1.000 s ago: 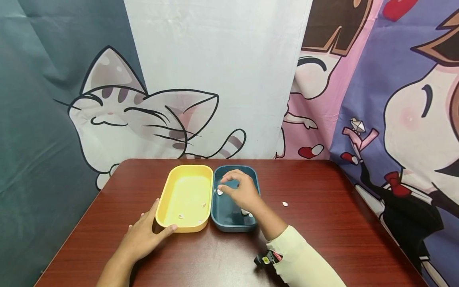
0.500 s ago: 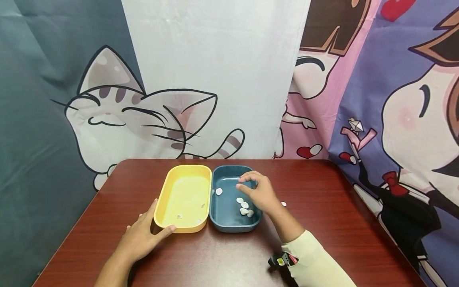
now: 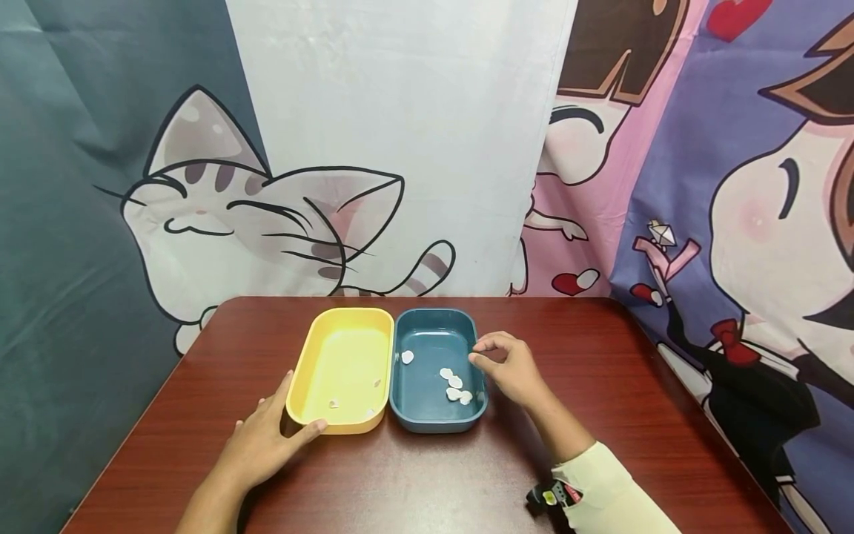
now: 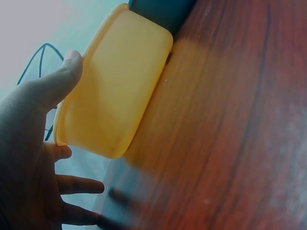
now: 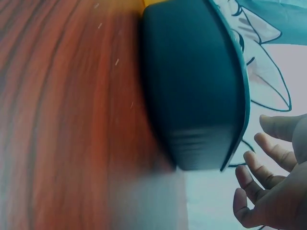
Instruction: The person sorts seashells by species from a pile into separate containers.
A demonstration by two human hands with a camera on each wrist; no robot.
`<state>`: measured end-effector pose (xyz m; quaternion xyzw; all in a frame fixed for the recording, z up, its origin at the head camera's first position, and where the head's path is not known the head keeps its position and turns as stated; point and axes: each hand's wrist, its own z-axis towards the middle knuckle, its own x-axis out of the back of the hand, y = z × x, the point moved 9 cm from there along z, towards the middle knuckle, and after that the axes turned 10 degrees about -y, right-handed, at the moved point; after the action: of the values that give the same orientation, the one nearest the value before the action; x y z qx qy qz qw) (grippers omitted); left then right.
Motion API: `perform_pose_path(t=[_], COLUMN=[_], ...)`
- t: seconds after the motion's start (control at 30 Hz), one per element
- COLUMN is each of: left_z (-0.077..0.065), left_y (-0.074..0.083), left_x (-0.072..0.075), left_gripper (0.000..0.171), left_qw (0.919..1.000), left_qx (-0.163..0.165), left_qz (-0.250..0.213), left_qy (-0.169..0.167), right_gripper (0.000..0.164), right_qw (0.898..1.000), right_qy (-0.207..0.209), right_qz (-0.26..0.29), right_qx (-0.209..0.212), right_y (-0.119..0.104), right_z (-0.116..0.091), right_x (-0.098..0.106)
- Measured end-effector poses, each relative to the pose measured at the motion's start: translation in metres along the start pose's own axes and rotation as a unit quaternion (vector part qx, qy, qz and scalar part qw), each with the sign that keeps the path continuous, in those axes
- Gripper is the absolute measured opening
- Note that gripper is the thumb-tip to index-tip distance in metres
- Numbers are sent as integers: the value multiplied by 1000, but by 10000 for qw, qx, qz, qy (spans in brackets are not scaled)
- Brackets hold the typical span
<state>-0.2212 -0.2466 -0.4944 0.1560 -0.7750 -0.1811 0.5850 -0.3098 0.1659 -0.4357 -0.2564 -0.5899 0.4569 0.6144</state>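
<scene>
My left hand (image 3: pixel 263 445) holds the near left corner of a yellow plastic box (image 3: pixel 390 348), thumb at the front wall and fingers along the left side. In the left wrist view the thumb (image 4: pixel 71 67) lies by the box's rim, with the lower fingers spread off it. Beside it stands a dark blue box (image 3: pixel 437 426) with several small white shell-like pieces (image 3: pixel 455 382). Right of the blue box hovers my right hand (image 3: pixel 514 371), fingers loosely bent, with nothing visible between thumb and fingertips. Its fingers also look spread and bare in the right wrist view.
Both boxes stand side by side on a reddish-brown wooden table (image 3: pixel 427 482). A few small pale pieces (image 3: pixel 333 404) lie inside the yellow box. A cartoon-printed curtain (image 3: pixel 414 148) hangs behind the table.
My right hand has moved right, from over the blue box to beyond its right edge, uncovering the white pieces. It now hides the lone white piece on the table. The left hand stays put.
</scene>
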Motion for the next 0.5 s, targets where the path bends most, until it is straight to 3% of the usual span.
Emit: perform_pose_path(t=[0.5], left_z=[-1], left_y=[1], left_x=[1], left_gripper=[118], left_qw=[9999], left_qx=[-95], left_qz=[57], left_qy=[97], right_gripper=[11], right_qw=[9984], right_qy=[327], right_qz=[-200], right_qx=[-405], right_y=[40], right_z=[-15], right_x=[40])
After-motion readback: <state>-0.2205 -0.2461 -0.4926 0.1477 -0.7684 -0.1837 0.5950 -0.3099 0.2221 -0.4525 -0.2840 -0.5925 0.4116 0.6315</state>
